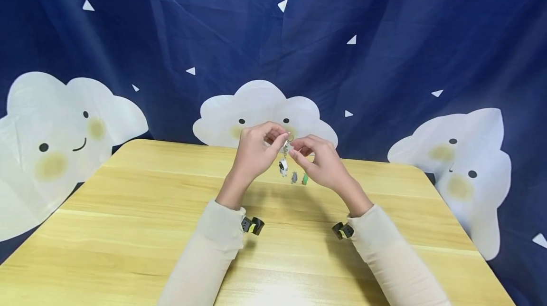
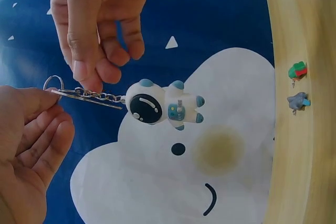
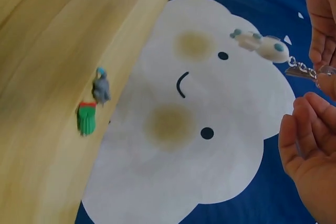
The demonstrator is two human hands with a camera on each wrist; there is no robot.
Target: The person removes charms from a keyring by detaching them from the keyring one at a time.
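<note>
An astronaut keychain (image 2: 157, 107) hangs in the air above the table, white and blue with a dark visor. My left hand (image 1: 258, 149) pinches its metal ring (image 2: 53, 83) between thumb and forefinger. Below the ring are a short chain (image 2: 107, 97) and a flat metal piece (image 2: 86, 99). From the other side, my right hand (image 1: 320, 161) has its thumb and forefinger at the top of the chain, seemingly pinching it; its other fingers curl loosely. In the right wrist view the astronaut is blurred, and the ring is largely out of sight.
A small grey figure (image 3: 101, 87) and a green-and-red figure (image 3: 86, 118) stand side by side on the wooden table (image 1: 141, 220), near its far edge. Behind the table hangs a dark blue curtain (image 1: 239, 25) printed with white clouds.
</note>
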